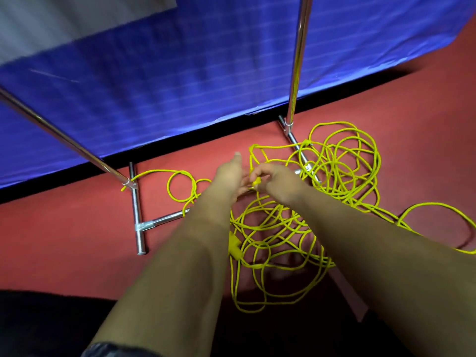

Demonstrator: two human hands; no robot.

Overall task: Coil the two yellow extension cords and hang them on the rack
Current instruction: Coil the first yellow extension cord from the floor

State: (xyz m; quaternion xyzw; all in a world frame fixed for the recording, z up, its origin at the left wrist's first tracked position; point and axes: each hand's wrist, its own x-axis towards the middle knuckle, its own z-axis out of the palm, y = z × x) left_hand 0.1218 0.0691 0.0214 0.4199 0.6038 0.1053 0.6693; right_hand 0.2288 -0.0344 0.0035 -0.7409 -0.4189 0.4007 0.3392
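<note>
At the left, the chrome rack (136,202) is standing on the red floor (64,240), in front of a blue cloth (180,73). One strand of the yellow extension cords (283,228) is being trailed over the rack's left foot, with a small loop lying just beside it.

Toward the centre, the left hand (230,176) is being held flat with its fingers spread, gripping nothing. Just beside it, the right hand (273,180) is being closed in a pinch on a yellow cord end (255,182); whether this is a plug cannot be told.

Below the hands, a yellow connector block (235,247) is lying in the tangle. To the right, the bulk of the cords is lying loose on the floor, draped across the rack's right foot (304,155) and running out toward the right edge.

The cords are judged to be light, limp and springy, and prone to snagging where strands cross. A hold near an end or at the connector block is advised, so that each cord can be drawn free strand by strand. Coiling is not yet begun.

No brand, label or writing is being shown legibly.
</note>
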